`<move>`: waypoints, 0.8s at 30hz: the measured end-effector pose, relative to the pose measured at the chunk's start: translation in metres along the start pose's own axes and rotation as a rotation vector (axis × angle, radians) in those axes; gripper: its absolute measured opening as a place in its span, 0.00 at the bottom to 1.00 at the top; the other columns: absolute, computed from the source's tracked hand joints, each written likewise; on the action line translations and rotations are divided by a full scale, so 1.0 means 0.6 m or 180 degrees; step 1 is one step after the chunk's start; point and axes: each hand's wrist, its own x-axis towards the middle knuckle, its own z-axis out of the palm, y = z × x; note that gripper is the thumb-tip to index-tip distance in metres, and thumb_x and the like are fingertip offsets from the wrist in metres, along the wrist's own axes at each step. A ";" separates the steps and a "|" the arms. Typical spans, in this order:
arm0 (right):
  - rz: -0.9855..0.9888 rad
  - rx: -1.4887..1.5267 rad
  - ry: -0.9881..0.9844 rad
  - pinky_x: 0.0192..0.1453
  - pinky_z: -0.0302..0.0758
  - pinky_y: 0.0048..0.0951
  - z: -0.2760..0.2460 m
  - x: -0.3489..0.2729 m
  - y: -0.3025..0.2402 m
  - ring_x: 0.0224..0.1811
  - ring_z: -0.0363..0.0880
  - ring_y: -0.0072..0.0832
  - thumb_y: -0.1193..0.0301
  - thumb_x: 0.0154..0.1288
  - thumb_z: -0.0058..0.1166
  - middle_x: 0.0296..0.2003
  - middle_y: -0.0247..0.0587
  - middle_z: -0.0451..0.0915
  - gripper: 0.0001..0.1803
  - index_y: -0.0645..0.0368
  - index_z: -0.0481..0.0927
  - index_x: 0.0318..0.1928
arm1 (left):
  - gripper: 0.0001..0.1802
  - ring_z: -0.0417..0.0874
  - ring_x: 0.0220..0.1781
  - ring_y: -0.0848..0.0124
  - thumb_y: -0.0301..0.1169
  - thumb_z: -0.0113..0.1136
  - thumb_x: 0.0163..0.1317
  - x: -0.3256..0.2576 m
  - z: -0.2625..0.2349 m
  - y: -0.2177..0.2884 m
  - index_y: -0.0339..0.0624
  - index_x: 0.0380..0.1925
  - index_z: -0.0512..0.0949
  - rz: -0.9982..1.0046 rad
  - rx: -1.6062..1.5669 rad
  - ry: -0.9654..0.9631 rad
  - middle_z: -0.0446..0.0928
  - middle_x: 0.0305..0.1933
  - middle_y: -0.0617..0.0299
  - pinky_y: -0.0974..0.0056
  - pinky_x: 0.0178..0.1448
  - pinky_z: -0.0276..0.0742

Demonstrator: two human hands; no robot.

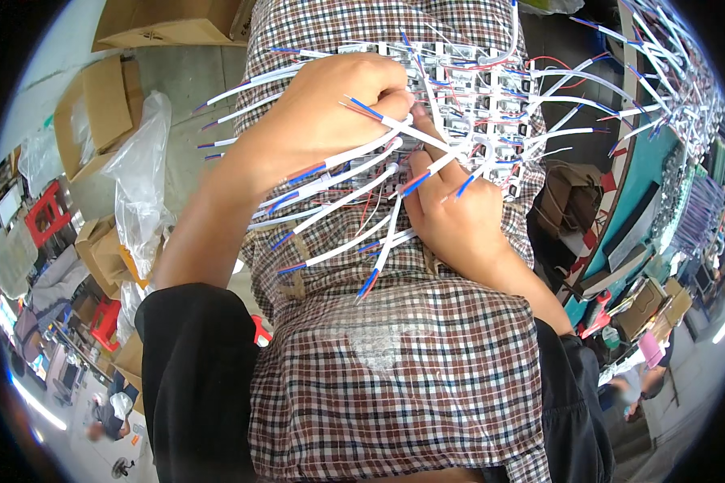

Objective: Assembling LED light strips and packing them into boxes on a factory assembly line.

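Note:
A panel of small white parts in rows lies across my lap, with several white cables hanging from it; their ends are stripped to blue and red wires. My left hand is closed in a pinch over the panel's left part, its fingertips hiding what they grip. From the right, my right hand reaches in among the cables. Its index finger points up towards the left fingertips, while the thumb is bent against the panel's lower edge. Cables cross in front of both hands. What lies between the right fingers is hidden.
A checked apron covers my lap. At right, a bench carries a heap of similar cables. Cardboard boxes, a clear plastic bag and a red stool stand left. Other people are in the background.

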 end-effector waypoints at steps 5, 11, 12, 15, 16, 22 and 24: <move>0.0003 -0.0032 -0.0040 0.23 0.79 0.34 0.003 -0.005 -0.001 0.23 0.84 0.38 0.72 0.59 0.63 0.65 0.47 0.77 0.14 0.60 0.80 0.45 | 0.13 0.80 0.34 0.54 0.34 0.56 0.67 -0.004 0.014 0.014 0.34 0.29 0.77 0.0215 -0.0303 0.0325 0.75 0.29 0.50 0.53 0.39 0.74; 0.0086 -0.0041 -0.0191 0.23 0.79 0.33 0.008 -0.006 0.003 0.22 0.84 0.36 0.72 0.60 0.63 0.68 0.43 0.75 0.17 0.63 0.81 0.49 | 0.10 0.82 0.37 0.57 0.34 0.60 0.68 -0.024 -0.012 0.002 0.36 0.36 0.80 0.0077 -0.0015 0.0233 0.79 0.34 0.53 0.57 0.42 0.75; 0.0104 -0.0040 -0.0167 0.23 0.79 0.33 0.009 -0.006 0.004 0.21 0.83 0.36 0.72 0.60 0.63 0.68 0.41 0.74 0.18 0.64 0.81 0.50 | 0.10 0.82 0.37 0.57 0.34 0.60 0.68 -0.024 -0.019 -0.007 0.36 0.36 0.80 0.0086 -0.0009 0.0225 0.79 0.34 0.53 0.57 0.42 0.75; 0.0065 0.0065 -0.0072 0.22 0.79 0.32 0.011 -0.006 0.003 0.21 0.83 0.35 0.72 0.60 0.64 0.69 0.40 0.74 0.18 0.65 0.81 0.50 | 0.08 0.82 0.40 0.55 0.29 0.69 0.56 -0.023 -0.037 -0.025 0.44 0.36 0.82 0.0195 0.1459 0.1538 0.79 0.34 0.57 0.50 0.47 0.77; 0.0060 0.0066 -0.0074 0.22 0.79 0.32 0.011 -0.006 0.004 0.21 0.83 0.35 0.72 0.60 0.64 0.69 0.40 0.74 0.18 0.65 0.81 0.50 | 0.08 0.82 0.40 0.55 0.29 0.69 0.56 -0.023 -0.036 -0.031 0.44 0.36 0.82 0.0191 0.1460 0.1541 0.79 0.34 0.57 0.50 0.47 0.77; 0.0073 0.0075 -0.0110 0.22 0.78 0.33 0.012 -0.006 0.005 0.21 0.83 0.35 0.72 0.60 0.63 0.69 0.39 0.73 0.18 0.65 0.81 0.50 | 0.08 0.81 0.43 0.58 0.31 0.72 0.53 -0.009 -0.026 -0.041 0.44 0.32 0.83 0.0313 0.1904 0.1103 0.79 0.34 0.60 0.53 0.49 0.75; 0.0042 0.0108 -0.0086 0.22 0.78 0.33 0.011 -0.006 0.005 0.21 0.83 0.34 0.72 0.60 0.63 0.70 0.39 0.73 0.17 0.64 0.81 0.50 | 0.07 0.80 0.41 0.59 0.30 0.71 0.52 -0.007 -0.025 -0.042 0.44 0.30 0.83 0.0505 0.2156 0.1173 0.79 0.33 0.61 0.54 0.49 0.75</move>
